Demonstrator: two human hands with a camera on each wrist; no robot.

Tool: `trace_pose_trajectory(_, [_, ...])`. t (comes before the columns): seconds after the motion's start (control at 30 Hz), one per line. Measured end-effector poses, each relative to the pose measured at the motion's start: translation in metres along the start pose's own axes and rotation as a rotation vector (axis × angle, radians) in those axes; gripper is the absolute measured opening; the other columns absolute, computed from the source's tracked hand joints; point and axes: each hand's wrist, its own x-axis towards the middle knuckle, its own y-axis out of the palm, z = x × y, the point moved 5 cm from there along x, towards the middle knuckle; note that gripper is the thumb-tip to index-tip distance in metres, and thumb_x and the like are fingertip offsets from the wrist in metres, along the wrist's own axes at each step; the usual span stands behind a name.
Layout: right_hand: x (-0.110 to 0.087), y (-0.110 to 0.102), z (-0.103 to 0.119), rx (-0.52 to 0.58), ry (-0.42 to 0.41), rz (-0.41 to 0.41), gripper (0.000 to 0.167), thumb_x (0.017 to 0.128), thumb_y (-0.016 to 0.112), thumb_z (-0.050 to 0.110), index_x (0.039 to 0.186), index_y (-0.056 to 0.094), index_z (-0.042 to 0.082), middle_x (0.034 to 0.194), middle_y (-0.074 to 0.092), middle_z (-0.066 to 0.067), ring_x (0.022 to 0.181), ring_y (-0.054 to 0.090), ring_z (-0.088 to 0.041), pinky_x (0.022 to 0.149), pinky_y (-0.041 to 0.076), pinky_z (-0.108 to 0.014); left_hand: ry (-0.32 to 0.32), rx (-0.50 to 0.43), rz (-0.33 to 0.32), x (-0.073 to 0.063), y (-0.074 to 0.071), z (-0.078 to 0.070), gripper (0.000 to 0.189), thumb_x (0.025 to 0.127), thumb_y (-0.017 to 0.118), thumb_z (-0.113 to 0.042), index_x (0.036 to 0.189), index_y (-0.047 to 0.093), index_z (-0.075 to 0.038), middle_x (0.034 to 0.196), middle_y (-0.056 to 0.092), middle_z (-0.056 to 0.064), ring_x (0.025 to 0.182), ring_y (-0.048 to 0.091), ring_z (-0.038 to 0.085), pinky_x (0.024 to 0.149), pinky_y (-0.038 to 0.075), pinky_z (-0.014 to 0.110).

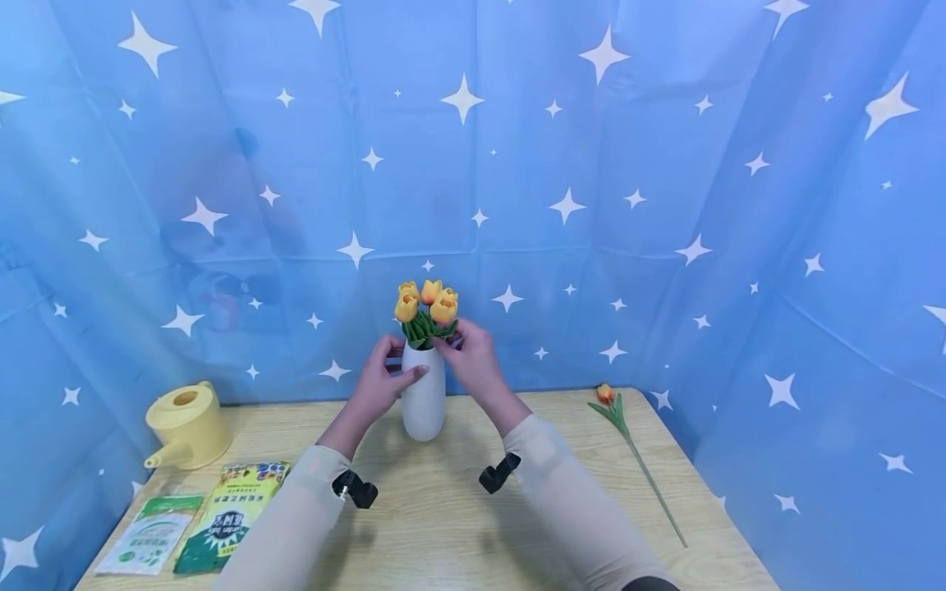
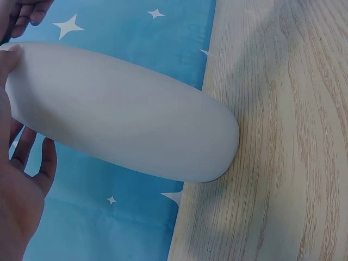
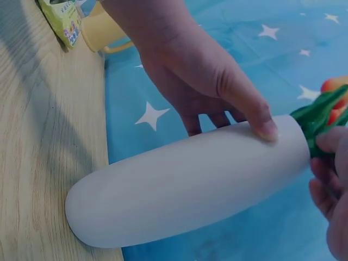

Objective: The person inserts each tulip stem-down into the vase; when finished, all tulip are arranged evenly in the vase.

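A tall white vase [image 1: 424, 402] stands upright near the table's back edge. Yellow-orange artificial tulips [image 1: 443, 309] with green leaves rise from its mouth. My left hand [image 1: 378, 383] holds the vase near the top from the left; in the right wrist view its thumb [image 3: 265, 129] lies along the near side, fingers behind. At the vase's mouth, my right hand [image 1: 476, 361] pinches the green leaves [image 3: 321, 111] of the tulips between thumb and fingers. The lower stems are hidden inside the vase.
One loose tulip [image 1: 628, 435] lies on the right of the wooden table [image 1: 443, 525]. A yellow watering can [image 1: 194, 431] stands at the back left, with a yellow-green bag [image 1: 229, 513] and a white-green packet [image 1: 151, 533] in front. Blue star-patterned cloth [image 1: 517, 164] hangs behind.
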Motion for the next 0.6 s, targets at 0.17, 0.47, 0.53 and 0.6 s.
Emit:
trace_pose_trajectory(0.17, [0.0039, 0.0043, -0.0001, -0.072, 0.017, 0.030, 0.005, 0.102, 0.081, 0.008, 0.104, 0.076, 0.009, 0.093, 0.072, -0.005, 0.088, 0.069, -0.030, 0.070, 0.056, -0.034, -0.002, -0.012, 0.003, 0.0004, -0.0002, -0.0005, 0.054, 0.099, 0.086, -0.045, 0.131, 0.052, -0.017, 0.143, 0.058, 0.013, 0.131, 0.063, 0.042, 0.096, 0.061, 0.059])
trace_pose_trajectory(0.47, [0.0035, 0.0044, -0.0019, -0.019, 0.085, 0.046, 0.009, 0.100, 0.082, 0.010, 0.107, 0.077, 0.007, 0.096, 0.074, -0.006, 0.091, 0.070, -0.033, 0.072, 0.057, -0.036, 0.024, -0.047, 0.009, 0.0026, -0.0008, -0.0008, 0.053, 0.099, 0.086, -0.038, 0.131, 0.053, -0.012, 0.144, 0.057, 0.015, 0.134, 0.058, 0.045, 0.107, 0.055, 0.064])
trace_pose_trajectory(0.53, [0.0010, 0.0037, -0.0031, -0.009, 0.096, 0.037, 0.011, 0.100, 0.083, 0.011, 0.109, 0.077, 0.007, 0.097, 0.074, -0.006, 0.092, 0.070, -0.035, 0.072, 0.058, -0.036, 0.018, -0.041, 0.010, 0.0025, -0.0005, 0.0003, 0.053, 0.100, 0.086, -0.039, 0.131, 0.053, -0.013, 0.144, 0.057, 0.015, 0.134, 0.059, 0.044, 0.107, 0.056, 0.063])
trace_pose_trajectory(0.6, [-0.0015, 0.0022, -0.0042, 0.004, 0.105, 0.021, 0.015, 0.099, 0.085, 0.013, 0.112, 0.077, 0.008, 0.098, 0.074, -0.006, 0.093, 0.070, -0.036, 0.073, 0.058, -0.037, 0.014, -0.039, 0.010, 0.0020, -0.0001, 0.0004, 0.053, 0.099, 0.086, -0.039, 0.131, 0.053, -0.013, 0.144, 0.058, 0.015, 0.134, 0.060, 0.044, 0.106, 0.057, 0.063])
